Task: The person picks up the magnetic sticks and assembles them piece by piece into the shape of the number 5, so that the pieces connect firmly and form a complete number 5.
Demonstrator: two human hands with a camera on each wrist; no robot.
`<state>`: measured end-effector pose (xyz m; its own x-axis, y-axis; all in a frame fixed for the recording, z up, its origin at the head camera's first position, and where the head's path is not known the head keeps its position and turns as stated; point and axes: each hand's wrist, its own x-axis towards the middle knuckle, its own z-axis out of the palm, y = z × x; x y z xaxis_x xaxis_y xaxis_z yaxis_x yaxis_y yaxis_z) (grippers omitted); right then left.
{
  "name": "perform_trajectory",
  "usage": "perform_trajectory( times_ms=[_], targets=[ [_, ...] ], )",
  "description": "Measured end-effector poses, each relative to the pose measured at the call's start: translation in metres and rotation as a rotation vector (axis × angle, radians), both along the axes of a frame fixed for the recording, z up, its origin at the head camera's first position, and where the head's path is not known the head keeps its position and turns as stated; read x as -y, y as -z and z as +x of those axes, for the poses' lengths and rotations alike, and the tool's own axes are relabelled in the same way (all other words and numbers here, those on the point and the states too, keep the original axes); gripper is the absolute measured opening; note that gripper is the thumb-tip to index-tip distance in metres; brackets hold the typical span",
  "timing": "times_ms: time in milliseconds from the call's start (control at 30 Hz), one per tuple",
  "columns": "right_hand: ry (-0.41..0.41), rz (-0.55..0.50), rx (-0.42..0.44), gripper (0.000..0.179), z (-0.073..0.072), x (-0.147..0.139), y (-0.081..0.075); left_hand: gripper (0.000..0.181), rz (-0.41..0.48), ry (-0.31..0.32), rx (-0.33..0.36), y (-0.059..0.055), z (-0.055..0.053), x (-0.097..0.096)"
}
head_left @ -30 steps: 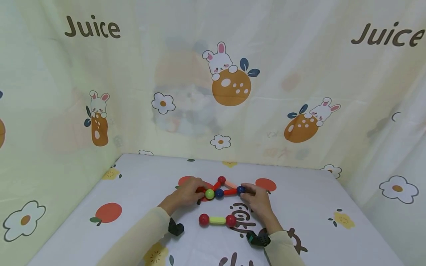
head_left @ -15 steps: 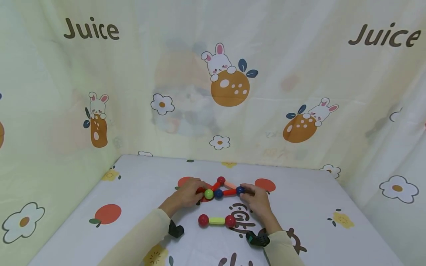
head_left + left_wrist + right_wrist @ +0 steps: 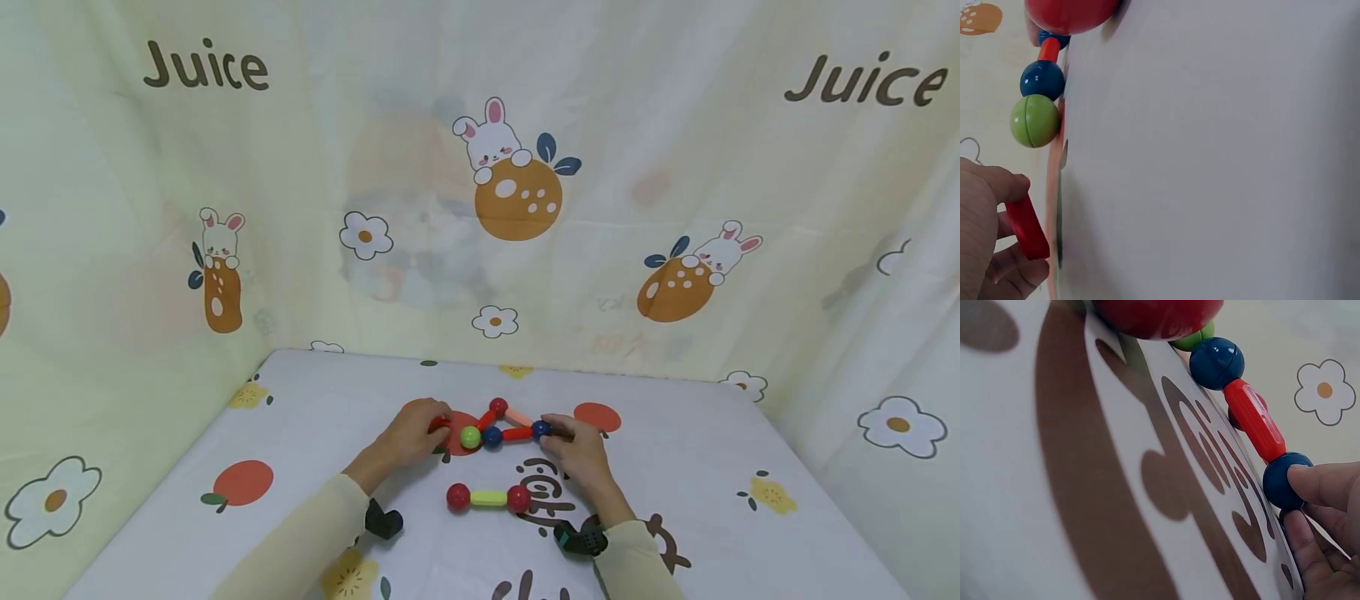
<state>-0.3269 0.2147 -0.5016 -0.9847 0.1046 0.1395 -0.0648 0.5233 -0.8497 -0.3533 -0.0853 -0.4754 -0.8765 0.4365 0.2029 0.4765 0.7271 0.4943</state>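
Note:
My left hand (image 3: 412, 432) pinches a red rod (image 3: 1027, 228), a short stick, held apart from the green ball (image 3: 1035, 121). That ball touches a blue ball (image 3: 492, 437) at the left of a small triangle of magnetic balls and rods. The triangle has a red ball (image 3: 498, 407) at its far corner, red rods (image 3: 517, 433) on two sides and a pink rod (image 3: 519, 417) on the third. At its right corner, my right hand (image 3: 583, 452) pinches another blue ball (image 3: 1282, 481) between thumb and fingers.
Nearer the person lies a yellow-green rod (image 3: 489, 498) with a red ball (image 3: 458, 497) at each end. A white cloth (image 3: 300, 417) printed with fruit covers the table. Behind it hangs a printed curtain (image 3: 420, 125).
My left hand has moved left with the red rod, away from the green ball, opening a gap between them. The right hand stays at its blue ball.

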Motion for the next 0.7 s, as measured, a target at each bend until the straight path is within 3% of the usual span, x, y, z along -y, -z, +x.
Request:
perform_trajectory(
  times_ms=[233, 700],
  targets=[
    [0.010, 0.005, 0.002, 0.039, -0.001, 0.001, 0.001, 0.022, 0.097, 0.024, 0.002, -0.002, 0.012, 0.009],
    [0.012, 0.003, 0.002, 0.040, 0.000, 0.001, -0.001, 0.017, 0.166, 0.037, 0.011, -0.002, 0.036, 0.016]
  ],
)
